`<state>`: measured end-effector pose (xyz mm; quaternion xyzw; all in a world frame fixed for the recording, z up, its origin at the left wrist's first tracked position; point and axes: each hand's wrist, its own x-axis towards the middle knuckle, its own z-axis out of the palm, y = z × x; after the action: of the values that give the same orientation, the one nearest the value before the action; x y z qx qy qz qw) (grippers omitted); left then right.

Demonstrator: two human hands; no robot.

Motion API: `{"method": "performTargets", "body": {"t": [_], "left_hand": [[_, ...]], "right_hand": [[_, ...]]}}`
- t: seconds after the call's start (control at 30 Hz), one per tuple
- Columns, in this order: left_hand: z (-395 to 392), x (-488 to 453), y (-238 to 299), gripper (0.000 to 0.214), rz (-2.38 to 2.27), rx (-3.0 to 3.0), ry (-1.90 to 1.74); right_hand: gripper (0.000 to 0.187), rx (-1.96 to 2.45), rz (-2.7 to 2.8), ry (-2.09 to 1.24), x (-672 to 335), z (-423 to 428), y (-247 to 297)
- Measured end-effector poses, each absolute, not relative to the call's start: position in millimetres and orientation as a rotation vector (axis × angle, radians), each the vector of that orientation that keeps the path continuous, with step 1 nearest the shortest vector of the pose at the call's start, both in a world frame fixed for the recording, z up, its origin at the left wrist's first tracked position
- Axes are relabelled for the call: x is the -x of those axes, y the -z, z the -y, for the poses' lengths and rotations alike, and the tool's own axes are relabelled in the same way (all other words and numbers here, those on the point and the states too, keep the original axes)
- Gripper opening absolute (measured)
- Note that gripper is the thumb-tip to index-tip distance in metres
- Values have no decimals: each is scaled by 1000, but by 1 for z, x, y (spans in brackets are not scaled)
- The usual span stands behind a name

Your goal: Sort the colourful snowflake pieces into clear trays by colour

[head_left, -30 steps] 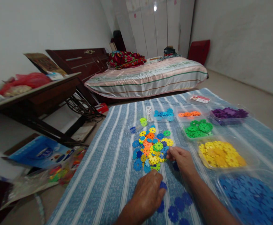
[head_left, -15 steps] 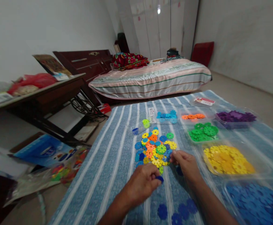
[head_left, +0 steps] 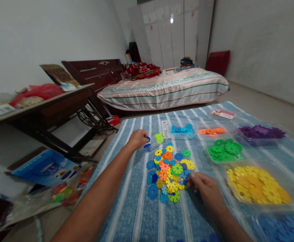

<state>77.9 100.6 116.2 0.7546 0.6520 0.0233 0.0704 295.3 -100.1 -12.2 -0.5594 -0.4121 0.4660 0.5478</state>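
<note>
My left hand (head_left: 138,138) reaches to the far left of the cloth. It pinches a dark blue snowflake disc (head_left: 148,138) just above a small see-through tray (head_left: 153,144) that has a dark blue disc in it. My right hand (head_left: 205,185) is at the near right edge of a mixed pile of snowflake discs (head_left: 172,186), coloured yellow, orange, blue and lime. Its thumb and index finger are pressed together by a blue disc (head_left: 185,177); whether something is between them is hidden. Under that palm lies a dark blue piece, partly shaded.
Trays of sorted discs line the right: light blue (head_left: 183,130), orange (head_left: 212,131), purple (head_left: 261,132), green (head_left: 224,150), yellow (head_left: 257,185) and blue (head_left: 284,228). Lime discs (head_left: 159,138) sit near a paper strip (head_left: 164,129). A bed (head_left: 167,90) stands beyond the striped cloth (head_left: 126,208).
My left hand has moved forward and left from the near side of the pile to the small tray, carrying the dark blue disc. The right hand stays by the pile. The view has tilted up slightly.
</note>
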Motion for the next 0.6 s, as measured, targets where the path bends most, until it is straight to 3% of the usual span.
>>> {"method": "performTargets", "body": {"t": [0.27, 0.6], "left_hand": [[-117, -94, -95, 8, -1921, -2232, 253], [-74, -91, -121, 20, -1949, -2463, 132]], "right_hand": [[58, 1337, 972, -1112, -295, 100, 11], [58, 1306, 966, -1104, -294, 99, 9]]}}
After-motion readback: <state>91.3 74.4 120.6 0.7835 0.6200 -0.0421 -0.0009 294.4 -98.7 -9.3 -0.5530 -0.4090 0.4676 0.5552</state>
